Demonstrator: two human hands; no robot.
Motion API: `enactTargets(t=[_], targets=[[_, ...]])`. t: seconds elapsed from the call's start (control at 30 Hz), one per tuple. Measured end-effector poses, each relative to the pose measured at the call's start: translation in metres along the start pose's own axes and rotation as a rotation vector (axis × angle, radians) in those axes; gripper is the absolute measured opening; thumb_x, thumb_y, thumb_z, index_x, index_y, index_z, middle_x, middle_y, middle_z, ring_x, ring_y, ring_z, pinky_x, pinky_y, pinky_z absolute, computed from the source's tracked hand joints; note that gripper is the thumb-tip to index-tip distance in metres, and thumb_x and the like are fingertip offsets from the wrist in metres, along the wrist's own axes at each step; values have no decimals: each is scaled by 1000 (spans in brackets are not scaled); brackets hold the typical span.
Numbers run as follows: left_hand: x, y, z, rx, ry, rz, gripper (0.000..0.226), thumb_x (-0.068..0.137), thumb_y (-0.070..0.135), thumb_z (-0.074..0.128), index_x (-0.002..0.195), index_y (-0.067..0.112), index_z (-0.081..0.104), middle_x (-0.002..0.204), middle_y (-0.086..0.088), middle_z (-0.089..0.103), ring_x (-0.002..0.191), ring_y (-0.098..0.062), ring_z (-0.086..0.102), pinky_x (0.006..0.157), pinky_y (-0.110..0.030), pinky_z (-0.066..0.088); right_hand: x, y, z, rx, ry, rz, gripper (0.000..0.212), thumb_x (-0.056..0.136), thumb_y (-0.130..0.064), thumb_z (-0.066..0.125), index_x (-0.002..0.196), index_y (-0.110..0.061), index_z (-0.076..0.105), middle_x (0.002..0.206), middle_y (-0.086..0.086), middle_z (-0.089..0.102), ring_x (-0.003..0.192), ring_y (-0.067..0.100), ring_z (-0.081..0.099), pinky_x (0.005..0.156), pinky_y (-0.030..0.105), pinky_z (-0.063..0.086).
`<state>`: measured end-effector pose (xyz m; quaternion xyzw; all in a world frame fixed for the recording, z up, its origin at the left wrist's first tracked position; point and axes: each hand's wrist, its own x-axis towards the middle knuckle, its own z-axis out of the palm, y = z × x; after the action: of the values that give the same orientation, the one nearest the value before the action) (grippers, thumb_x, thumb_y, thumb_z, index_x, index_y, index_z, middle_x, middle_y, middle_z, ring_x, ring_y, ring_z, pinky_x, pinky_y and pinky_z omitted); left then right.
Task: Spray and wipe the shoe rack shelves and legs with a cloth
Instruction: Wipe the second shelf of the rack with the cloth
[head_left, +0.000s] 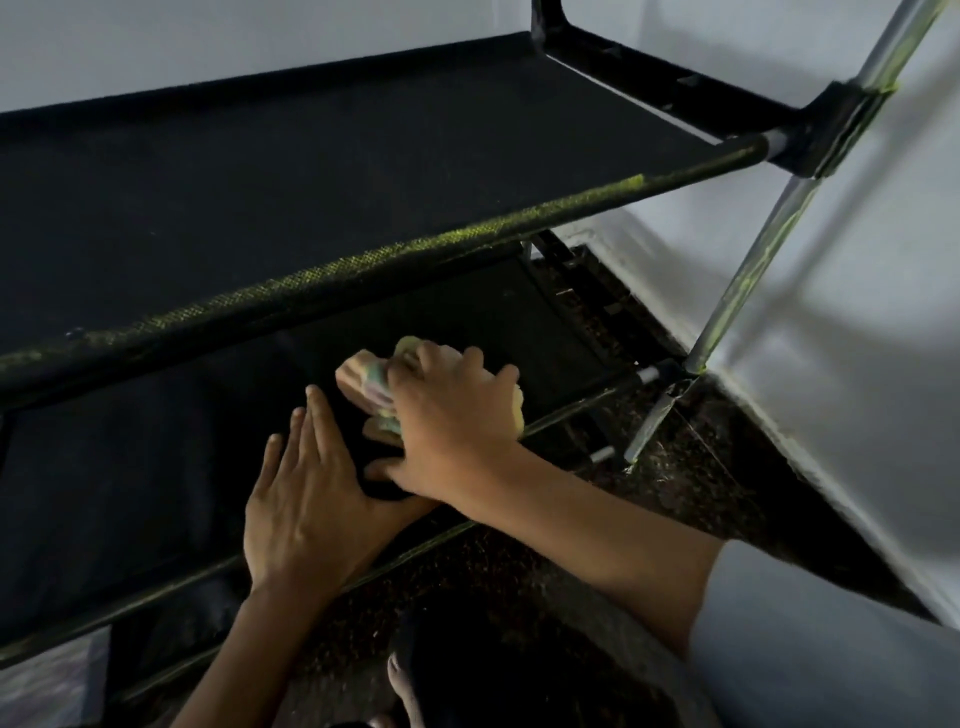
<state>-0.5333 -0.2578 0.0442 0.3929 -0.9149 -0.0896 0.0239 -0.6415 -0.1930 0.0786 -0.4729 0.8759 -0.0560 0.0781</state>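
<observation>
Shoe rack (363, 171): black fabric shelves on a frame of metal tubes, standing on the floor against a pale wall.
Upper shelf (322, 171): dark fabric, bare; its front rail (415, 265) carried a yellow-green tint along most of its length.
Lower shelf (130, 467): dark fabric, seen beneath the upper shelf's front rail; both hands rested on it near its front edge, toward the right end.
Cloth (363, 384): pale, with faint yellow, pink and green stripes, bunched up; it lay pressed on the lower shelf, right of centre, just behind the front edge.
Right hand (447, 421): palm down on top of the cloth, fingers curled over it, the grip closed around the bunched fabric; the thumb pointed left along the shelf.
Left hand (306, 504): flat on the lower shelf just left of the cloth, fingers straight and together, the grip fully open and holding nothing; its thumb side touched the right hand's thumb.
Right front leg (753, 265): silver tube running from the upper right corner down to the floor, streaked yellow-green, joined to the shelves by black corner connectors (831, 130).
Floor (675, 467): dark speckled stone, visible in front of and to the right of the rack.
Sleeve (831, 634): light grey, on the right arm at the lower right.
Wall (857, 312): pale, shadowed, close to the rack's right end.
</observation>
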Motion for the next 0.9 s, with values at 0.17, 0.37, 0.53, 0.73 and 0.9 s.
enactTargets(t=[0.17,0.37,0.53,0.73,0.9], targets=[[1,1,-1,37,-9,-23,139,46,100,15,150,11,-8,159,-1,3,145,-8,3,118,-28,2,10,35,5,-15,172,113,53,84,-19,63,133,-21,42,131,3,43,119,32,39,91,46,35],[2,-2,0,68,-44,28,134,48,102,7,151,17,-4,159,0,-5,145,-10,-2,118,-30,4,75,85,-16,-161,255,238,36,88,-23,62,122,-17,53,127,5,53,123,29,42,97,39,34],[2,-3,0,72,-72,32,133,48,101,7,150,17,-7,159,-1,-8,145,-11,-4,118,-30,4,94,81,-41,-189,152,167,42,89,-33,62,126,-15,52,131,8,52,123,29,45,95,36,37],[3,0,-2,50,-102,19,130,51,98,13,149,16,-11,159,-2,-9,146,-12,-4,119,-32,6,78,78,-54,-522,-350,47,45,86,-39,65,123,-15,55,127,9,55,116,30,52,77,33,32],[3,0,0,65,-68,44,131,51,99,15,149,17,-13,159,-4,-5,146,-14,-1,118,-32,7,64,92,-70,-632,-781,115,65,84,-36,67,140,-15,42,142,8,44,117,27,51,99,36,44]])
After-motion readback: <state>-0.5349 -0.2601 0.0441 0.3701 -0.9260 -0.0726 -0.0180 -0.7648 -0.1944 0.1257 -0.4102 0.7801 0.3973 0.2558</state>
